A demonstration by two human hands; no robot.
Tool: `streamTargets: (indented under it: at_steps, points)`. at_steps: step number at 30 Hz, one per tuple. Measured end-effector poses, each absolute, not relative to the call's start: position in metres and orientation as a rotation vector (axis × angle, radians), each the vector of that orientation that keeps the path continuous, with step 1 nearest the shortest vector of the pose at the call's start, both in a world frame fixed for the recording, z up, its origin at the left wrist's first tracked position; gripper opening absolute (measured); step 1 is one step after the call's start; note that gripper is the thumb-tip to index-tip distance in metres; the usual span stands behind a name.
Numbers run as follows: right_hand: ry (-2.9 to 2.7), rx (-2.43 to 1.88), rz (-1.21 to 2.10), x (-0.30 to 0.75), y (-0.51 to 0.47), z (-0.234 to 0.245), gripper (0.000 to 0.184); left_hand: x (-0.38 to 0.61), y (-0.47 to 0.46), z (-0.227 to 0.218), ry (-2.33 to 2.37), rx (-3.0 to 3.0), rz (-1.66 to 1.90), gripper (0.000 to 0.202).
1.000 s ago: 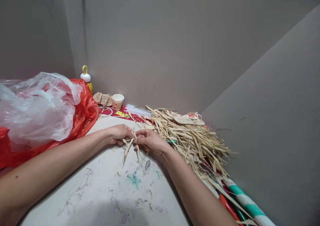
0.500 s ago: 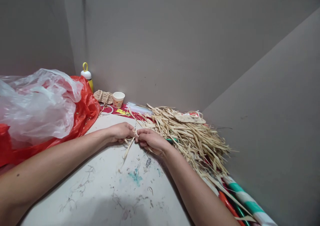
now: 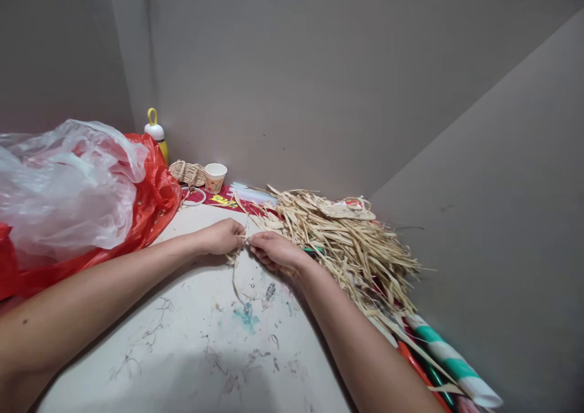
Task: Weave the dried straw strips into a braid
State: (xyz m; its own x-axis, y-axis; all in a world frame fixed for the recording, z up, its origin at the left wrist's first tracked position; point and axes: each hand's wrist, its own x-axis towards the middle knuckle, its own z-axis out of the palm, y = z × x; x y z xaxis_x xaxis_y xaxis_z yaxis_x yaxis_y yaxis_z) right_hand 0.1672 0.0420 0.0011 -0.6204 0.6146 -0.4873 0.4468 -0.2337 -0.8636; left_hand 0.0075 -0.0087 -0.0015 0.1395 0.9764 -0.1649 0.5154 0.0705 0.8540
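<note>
"What sort of place is this?"
"A craft workspace, probably."
"What shows it?"
"Straw (image 3: pixel 351 236) heaped along the right edge of the surface (image 3: pixel 182 364), a teal stain (image 3: pixel 247 319) on it, a woven piece (image 3: pixel 187 173) past its far-left corner."

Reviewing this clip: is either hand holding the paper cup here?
No, the left hand and right hand pinch straw strands above the white surface, while the paper cup stands upright beyond them.

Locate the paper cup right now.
In the head view, the paper cup stands left of centre, just right of the woven piece, beyond the left hand.
</note>
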Motion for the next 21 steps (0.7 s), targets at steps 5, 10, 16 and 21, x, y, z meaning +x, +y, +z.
streamTargets:
  at_steps: [5,10,16,21]
  points:
    - [-1.812,-1.293,1.973,0.164,0.041,0.001,0.024,0.01,-0.012,0.004,1.583,1.744,0.653,0.012]
    - [-1.774,-1.263,1.981,0.164,0.04,0.0,0.022,0.012,-0.014,0.006,1.634,1.768,0.65,0.012]
    - [-1.734,-1.279,1.929,0.161,0.038,-0.002,0.019,0.012,-0.014,0.008,1.631,1.768,0.597,0.014]
    - [-1.706,-1.313,1.837,0.157,0.036,-0.005,0.02,0.011,-0.014,0.015,1.644,1.794,0.45,0.02]
